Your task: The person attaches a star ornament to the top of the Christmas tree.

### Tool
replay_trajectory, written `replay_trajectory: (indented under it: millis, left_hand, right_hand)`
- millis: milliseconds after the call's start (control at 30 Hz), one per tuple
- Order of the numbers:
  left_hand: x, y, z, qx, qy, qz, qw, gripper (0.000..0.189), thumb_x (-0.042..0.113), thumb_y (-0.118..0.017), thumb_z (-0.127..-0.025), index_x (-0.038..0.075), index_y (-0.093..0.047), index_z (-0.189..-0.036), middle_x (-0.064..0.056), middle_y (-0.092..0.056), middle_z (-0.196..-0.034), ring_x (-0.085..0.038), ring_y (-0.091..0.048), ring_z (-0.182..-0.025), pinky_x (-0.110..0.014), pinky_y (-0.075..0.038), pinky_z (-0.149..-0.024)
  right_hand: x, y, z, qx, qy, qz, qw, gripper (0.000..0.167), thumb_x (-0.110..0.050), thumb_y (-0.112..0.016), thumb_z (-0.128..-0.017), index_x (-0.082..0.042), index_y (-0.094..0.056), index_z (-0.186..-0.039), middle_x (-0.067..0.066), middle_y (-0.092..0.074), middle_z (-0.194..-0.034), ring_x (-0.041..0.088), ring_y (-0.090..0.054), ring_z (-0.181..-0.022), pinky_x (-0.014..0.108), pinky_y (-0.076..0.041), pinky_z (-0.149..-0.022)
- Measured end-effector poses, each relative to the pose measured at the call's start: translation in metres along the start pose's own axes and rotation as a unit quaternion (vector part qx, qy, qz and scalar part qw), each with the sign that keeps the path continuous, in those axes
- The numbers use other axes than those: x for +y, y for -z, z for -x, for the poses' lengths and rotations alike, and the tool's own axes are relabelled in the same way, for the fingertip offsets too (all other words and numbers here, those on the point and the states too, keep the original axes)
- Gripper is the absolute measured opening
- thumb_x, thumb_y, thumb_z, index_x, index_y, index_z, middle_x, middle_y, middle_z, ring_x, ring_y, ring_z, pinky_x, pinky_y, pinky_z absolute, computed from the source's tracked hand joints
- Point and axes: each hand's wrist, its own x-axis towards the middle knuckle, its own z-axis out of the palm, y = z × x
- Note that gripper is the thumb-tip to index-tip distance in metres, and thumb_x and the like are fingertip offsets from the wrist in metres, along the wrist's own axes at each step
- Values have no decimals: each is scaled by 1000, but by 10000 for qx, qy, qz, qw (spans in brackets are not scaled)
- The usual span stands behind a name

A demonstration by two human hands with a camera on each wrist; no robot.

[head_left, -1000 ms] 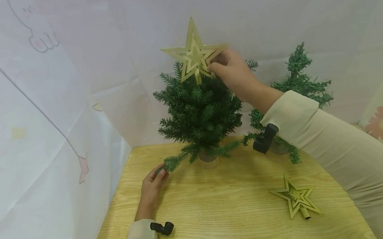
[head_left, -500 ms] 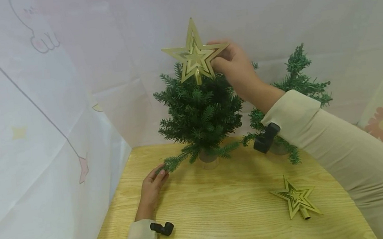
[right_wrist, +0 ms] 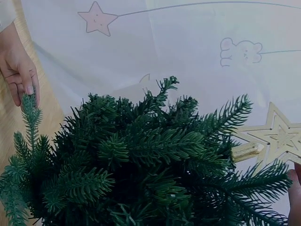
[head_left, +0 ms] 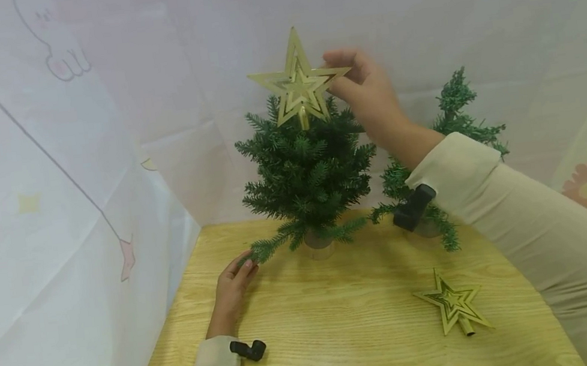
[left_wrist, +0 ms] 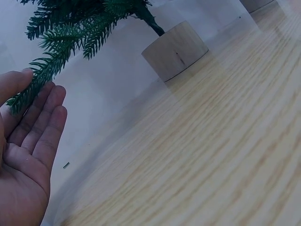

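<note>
A gold star tree topper (head_left: 299,82) sits upright at the top of the bushy green artificial Christmas tree (head_left: 305,169). Its hollow stem (right_wrist: 247,151) meets the upper branches in the right wrist view. My right hand (head_left: 370,93) is just behind and right of the star's right point, fingers loosely bent and apart from it; only a bit of that hand shows in the right wrist view. Low on the left, my left hand (head_left: 235,283) pinches the tip of a bottom branch (left_wrist: 44,70) between thumb and fingers. The tree stands on a round wooden base (left_wrist: 175,51).
Another gold star topper (head_left: 455,302) lies on the wooden table (head_left: 329,306) at the front right. A second, thinner green tree (head_left: 461,109) stands behind my right forearm. A pale printed cloth (head_left: 192,55) hangs behind and to the left.
My right hand has let go of the star and drawn back slightly to the right and up. The star stays in place on the tree. The left hand has not moved.
</note>
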Motion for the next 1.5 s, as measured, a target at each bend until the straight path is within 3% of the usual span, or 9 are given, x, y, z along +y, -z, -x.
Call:
replay_trajectory:
  millis: [267, 567, 700, 867, 1033, 1267, 1400, 1500]
  left_hand:
    - [-1, -2, -4, 11, -105, 215, 9997, 52, 26, -59, -99, 3, -46, -143, -11, -35, -146, -16, -55, -121, -28, -43, -105]
    - [4, -2, -5, 5, -256, 375, 9990, 48, 22, -51, -103, 3, -42, -146, -10, -35, -150, -16, -50, -127, -28, -40, -108]
    - [10, -2, -6, 29, -404, 223, 9989, 51, 28, -56, -100, 5, -44, -145, -9, -34, -151, -20, -47, -131, -27, -40, -108]
    - [15, 2, 0, 83, -483, -337, 9982, 50, 26, -54, -101, 4, -43, -145, -9, -37, -151, -20, -44, -133, -23, -40, -106]
    - [36, -6, 9, 115, -640, -893, 9939, 47, 20, -54, -102, 1, -43, -144, -15, -45, -146, -17, -49, -129, -20, -41, -105]
    - [71, -19, 14, 536, -1113, -1687, 9779, 43, 19, -57, -100, 3, -50, -140, -15, -54, -137, -21, -53, -125, -17, -46, -98]
    - [85, -26, 16, 677, -1455, -1785, 9708, 42, 17, -58, -100, 3, -52, -139, -15, -56, -136, -22, -54, -124, -18, -47, -97]
    - [98, -33, 19, 611, -1777, -1746, 9665, 43, 15, -58, -100, 1, -50, -140, -16, -55, -136, -20, -53, -125, -19, -45, -100]
  right_hand:
    - [-4, 5, -2, 193, 376, -7, 9991, 36, 12, -51, -89, -2, -55, -122, 11, -57, -118, 23, -54, -115, 25, -45, -99]
    - [-15, 11, -5, 251, 583, 43, 9980, 38, 14, -49, -87, -1, -55, -121, 9, -59, -113, 23, -55, -113, 26, -46, -98]
    - [-25, 12, -5, 253, 689, 7, 9973, 38, 14, -50, -87, 0, -54, -122, 11, -59, -113, 24, -55, -112, 27, -47, -97]
    - [-30, 11, -2, 188, 805, 143, 9965, 37, 14, -50, -87, -1, -55, -120, 11, -60, -112, 23, -55, -112, 27, -48, -96]
    - [-33, 15, -1, 216, 871, 151, 9959, 37, 15, -50, -87, -1, -55, -119, 11, -60, -111, 24, -55, -111, 28, -47, -97]
    - [-41, 21, 5, 223, 971, 113, 9950, 36, 15, -50, -87, 0, -55, -120, 11, -60, -112, 24, -55, -112, 31, -46, -101]
    - [-47, 29, 13, 191, 1120, 157, 9934, 36, 14, -51, -88, -1, -55, -121, 12, -61, -113, 26, -55, -113, 30, -46, -100]
    - [-51, 34, 20, 169, 1249, 104, 9920, 35, 14, -52, -89, -2, -57, -119, 13, -62, -112, 27, -55, -113, 31, -46, -100]
